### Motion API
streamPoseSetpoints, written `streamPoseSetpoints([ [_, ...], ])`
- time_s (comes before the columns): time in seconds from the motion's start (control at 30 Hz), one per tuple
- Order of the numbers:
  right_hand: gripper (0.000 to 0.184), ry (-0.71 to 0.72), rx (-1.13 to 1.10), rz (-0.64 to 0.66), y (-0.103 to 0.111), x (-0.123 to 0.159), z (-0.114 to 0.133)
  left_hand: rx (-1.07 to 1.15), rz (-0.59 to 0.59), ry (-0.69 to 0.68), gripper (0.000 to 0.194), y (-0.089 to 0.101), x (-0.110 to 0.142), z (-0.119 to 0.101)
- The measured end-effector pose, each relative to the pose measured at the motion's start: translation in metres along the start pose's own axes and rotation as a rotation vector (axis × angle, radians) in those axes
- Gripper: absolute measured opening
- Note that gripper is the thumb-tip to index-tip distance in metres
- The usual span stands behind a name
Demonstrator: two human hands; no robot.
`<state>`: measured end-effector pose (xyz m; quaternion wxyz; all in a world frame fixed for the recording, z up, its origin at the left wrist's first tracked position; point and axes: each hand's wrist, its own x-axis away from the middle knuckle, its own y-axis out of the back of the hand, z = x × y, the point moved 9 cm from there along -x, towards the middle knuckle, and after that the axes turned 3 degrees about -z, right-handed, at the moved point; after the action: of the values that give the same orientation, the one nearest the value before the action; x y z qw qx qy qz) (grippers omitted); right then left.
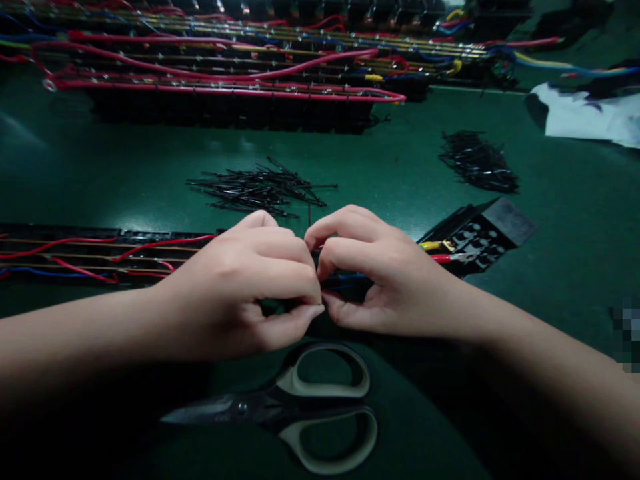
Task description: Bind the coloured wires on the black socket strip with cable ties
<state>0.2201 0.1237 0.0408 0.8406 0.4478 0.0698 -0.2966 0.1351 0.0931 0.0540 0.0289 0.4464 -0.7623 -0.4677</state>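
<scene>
My left hand (250, 283) and my right hand (373, 270) meet fingertip to fingertip over a long black strip of wired terminal blocks (100, 253) that runs across the green table. Both hands are closed in a pinch on the strip's wires where they touch; a thin black cable tie (309, 215) sticks up between them. Red and blue wires (60, 245) run along the strip to the left. The strip's right end (475, 237) shows yellow and red wire ends.
Scissors (300, 407) with pale handles lie near me, just below my hands. A pile of black cable ties (260, 188) lies beyond the hands, another pile (477, 162) at the right. More wired strips (225, 80) fill the far side. White paper (585, 113) lies far right.
</scene>
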Motion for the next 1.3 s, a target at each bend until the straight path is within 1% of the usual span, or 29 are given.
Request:
streamPoseSetpoints([
  [0.17,0.007,0.003,-0.001,0.006,0.0,0.001,0.0,-0.046,-0.012,-0.094,0.019,0.0,0.001,-0.008],
  [0.4,0.008,0.047,0.019,0.022,0.0,0.002,0.002,-0.255,0.023,-0.183,0.022,-0.003,0.006,-0.02],
  [0.53,0.012,0.048,0.047,0.031,-0.002,0.002,0.002,-0.406,-0.032,-0.282,0.021,-0.002,0.013,-0.029],
  [0.6,0.012,0.054,0.05,0.025,-0.002,0.002,0.002,-0.459,-0.051,-0.326,0.023,-0.003,0.017,-0.033],
  [0.67,0.013,0.065,0.048,0.025,-0.002,0.003,0.003,-0.492,-0.06,-0.371,0.022,-0.003,0.02,-0.038],
  [0.77,0.016,0.084,0.045,0.028,-0.002,0.003,0.005,-0.515,-0.033,-0.375,0.017,-0.001,0.019,-0.041],
  [0.87,0.017,0.092,0.055,0.025,-0.001,0.004,0.006,-0.508,0.045,-0.401,0.019,-0.005,0.019,-0.046],
  [0.93,0.016,0.086,0.068,0.025,-0.002,0.004,0.005,-0.501,0.062,-0.401,0.02,-0.007,0.02,-0.049],
  [1.03,0.015,0.081,0.092,0.017,-0.004,0.004,0.004,-0.501,0.036,-0.296,0.022,-0.007,0.023,-0.048],
  [1.1,0.015,0.084,0.107,0.011,-0.004,0.004,0.005,-0.517,0.038,-0.26,0.025,-0.009,0.027,-0.048],
  [1.23,0.015,0.097,0.127,0.005,-0.005,0.005,0.006,-0.546,0.086,-0.308,0.035,-0.015,0.034,-0.049],
  [1.3,0.015,0.099,0.134,0.006,-0.006,0.005,0.006,-0.546,0.092,-0.337,0.038,-0.014,0.036,-0.05],
])
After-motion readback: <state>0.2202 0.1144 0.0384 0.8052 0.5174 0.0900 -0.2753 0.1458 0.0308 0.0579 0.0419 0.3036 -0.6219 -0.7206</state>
